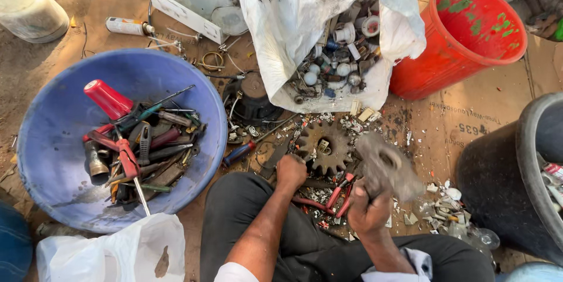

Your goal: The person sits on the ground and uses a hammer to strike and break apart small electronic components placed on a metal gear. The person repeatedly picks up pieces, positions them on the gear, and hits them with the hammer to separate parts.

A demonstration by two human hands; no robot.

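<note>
Rusty gear [324,146] is lying on the cardboard floor [469,112], left hand [291,170] fisted beside it; right hand [368,209] is clenching a blurred grey metal piece [387,167], scrap fragments lying scattered, unsorted.

Right hand [368,209] grips grey metal piece [387,167]; left hand [291,172] on gear [324,146].

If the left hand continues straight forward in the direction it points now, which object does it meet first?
The left hand, closed in a fist, points away from the body toward the rusty toothed gear on the ground. The gear's near edge is right beside the knuckles, so it would probably be met first, though the picture does not settle the height.
</note>
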